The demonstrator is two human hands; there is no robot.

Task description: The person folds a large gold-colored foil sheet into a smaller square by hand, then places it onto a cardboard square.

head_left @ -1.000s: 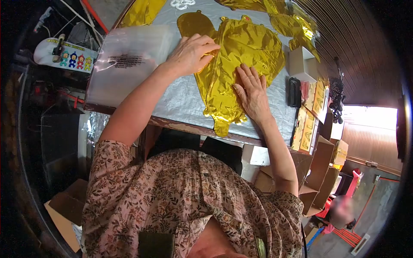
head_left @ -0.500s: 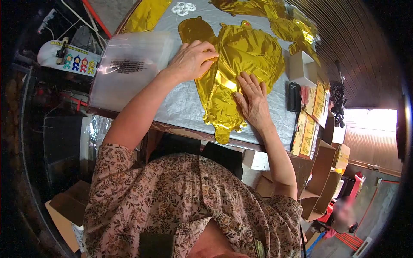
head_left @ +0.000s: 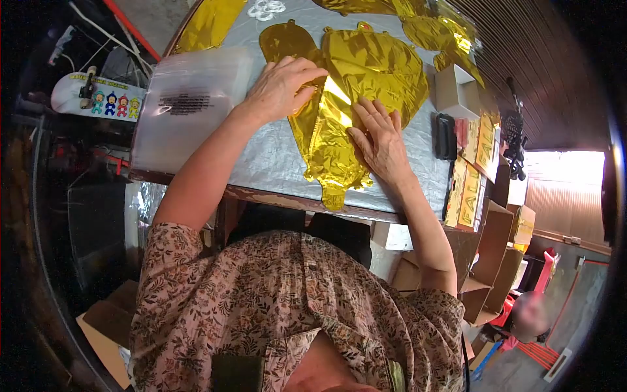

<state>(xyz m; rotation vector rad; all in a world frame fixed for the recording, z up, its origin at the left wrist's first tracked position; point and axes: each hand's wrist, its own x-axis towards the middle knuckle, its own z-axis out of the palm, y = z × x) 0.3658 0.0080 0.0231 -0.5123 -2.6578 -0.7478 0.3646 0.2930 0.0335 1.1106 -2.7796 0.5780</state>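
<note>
Folded further since the earlier frame, our gold foil balloon [head_left: 379, 62] lies on the silver table [head_left: 274, 157]. Bag stack [head_left: 189, 98] print is illegible. Our left hand [head_left: 277, 88] pinches the balloon's flap; our right hand [head_left: 379, 140] presses flat, fingers spread. Cards [head_left: 469, 196] read "PAL".

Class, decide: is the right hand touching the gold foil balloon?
Touching: the head view shows the right hand lying flat on the gold foil balloon.

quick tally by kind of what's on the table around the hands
gold balloon under left hand and right hand: 1
far gold balloons, cut off: at least 2
stack of clear bags: 1
white box: 1
black object: 1
total: at least 6
</note>
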